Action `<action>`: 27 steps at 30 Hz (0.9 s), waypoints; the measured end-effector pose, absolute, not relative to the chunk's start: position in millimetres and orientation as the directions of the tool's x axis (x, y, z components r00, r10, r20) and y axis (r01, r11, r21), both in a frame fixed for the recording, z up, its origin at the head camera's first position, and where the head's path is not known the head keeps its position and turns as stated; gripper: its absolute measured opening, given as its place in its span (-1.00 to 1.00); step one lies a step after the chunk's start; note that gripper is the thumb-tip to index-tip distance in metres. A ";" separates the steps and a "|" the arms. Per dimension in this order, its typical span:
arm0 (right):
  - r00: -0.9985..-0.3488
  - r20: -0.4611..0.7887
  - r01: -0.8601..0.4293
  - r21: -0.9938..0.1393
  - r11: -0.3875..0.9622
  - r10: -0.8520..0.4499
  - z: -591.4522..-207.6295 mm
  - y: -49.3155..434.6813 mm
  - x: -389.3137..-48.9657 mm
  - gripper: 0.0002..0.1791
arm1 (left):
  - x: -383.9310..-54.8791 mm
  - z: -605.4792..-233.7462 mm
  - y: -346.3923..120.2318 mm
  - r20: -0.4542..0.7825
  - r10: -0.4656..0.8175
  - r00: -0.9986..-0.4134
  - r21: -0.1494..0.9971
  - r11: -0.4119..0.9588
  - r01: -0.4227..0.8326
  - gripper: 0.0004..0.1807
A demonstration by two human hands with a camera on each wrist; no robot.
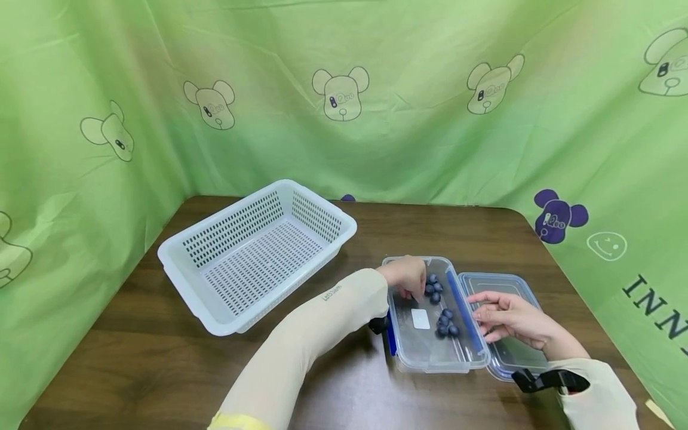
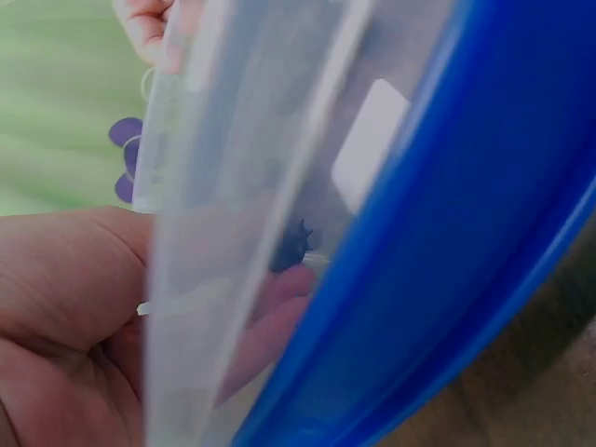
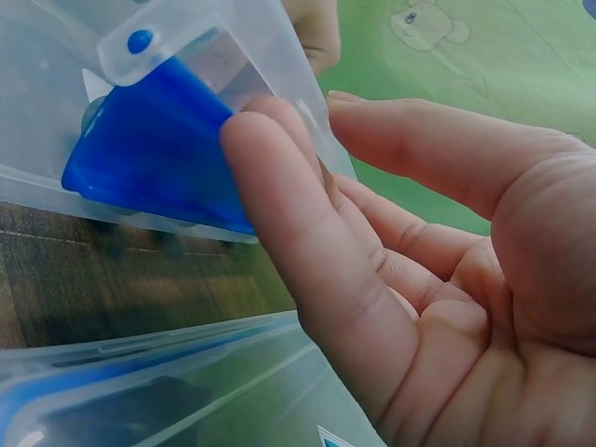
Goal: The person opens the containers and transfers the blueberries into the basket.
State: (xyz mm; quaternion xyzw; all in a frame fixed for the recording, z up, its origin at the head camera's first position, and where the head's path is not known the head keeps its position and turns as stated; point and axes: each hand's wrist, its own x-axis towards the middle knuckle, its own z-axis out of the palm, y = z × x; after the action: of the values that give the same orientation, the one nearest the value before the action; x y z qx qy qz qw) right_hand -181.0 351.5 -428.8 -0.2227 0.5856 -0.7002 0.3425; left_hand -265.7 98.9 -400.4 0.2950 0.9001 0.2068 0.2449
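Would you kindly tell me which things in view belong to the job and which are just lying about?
Seemingly in the job:
clear rectangular plastic box with blue clips, left hand inside, right hand alongside
round dark-blue berries in it

Apparently lying about:
white rectangular perforated plastic basket, untouched
clear rectangular lid with blue edging, possibly the box's

The container (image 1: 435, 365) stands on the table (image 1: 161, 358). Inside the container: berries (image 1: 446, 323) in two clusters, and the left hand (image 1: 411, 277) at its rear left. Right of it: the lid (image 1: 516, 356), the right hand (image 1: 513, 321) above. Left of it, set back: the basket (image 1: 258, 269). Behind it: the curtain (image 1: 408, 149).
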 end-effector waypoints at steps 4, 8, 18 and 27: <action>-0.666 -0.079 0.223 -0.970 -0.096 -0.742 -431.8 350.8 -179.2 -0.49 | -268.4 -391.7 90.3 -0.281 0.663 -0.694 0.587 0.690 0.422 -0.92; -0.668 -0.077 0.222 -0.970 -0.099 -0.740 -434.7 351.2 -178.5 -0.48 | -273.4 -378.9 79.2 -0.254 0.676 -0.691 0.688 0.629 0.363 -0.96; -0.664 -0.079 0.225 -0.970 -0.097 -0.744 -435.5 354.3 -179.2 -0.47 | -288.7 -348.8 44.7 -0.215 0.699 -0.682 0.956 0.294 0.000 -0.76; -0.651 -0.058 0.231 -0.965 -0.125 -0.757 -434.2 354.2 -181.7 -0.46 | -300.2 -324.0 9.2 -0.206 0.645 -0.736 0.975 0.196 -0.101 -0.72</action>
State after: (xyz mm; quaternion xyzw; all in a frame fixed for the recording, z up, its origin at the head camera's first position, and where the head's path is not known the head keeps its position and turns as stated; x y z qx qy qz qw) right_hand -181.7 354.2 -434.2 -0.2333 0.5632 -0.7129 0.3466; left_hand -300.2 9.2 -324.0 0.1915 0.7091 0.6044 0.3085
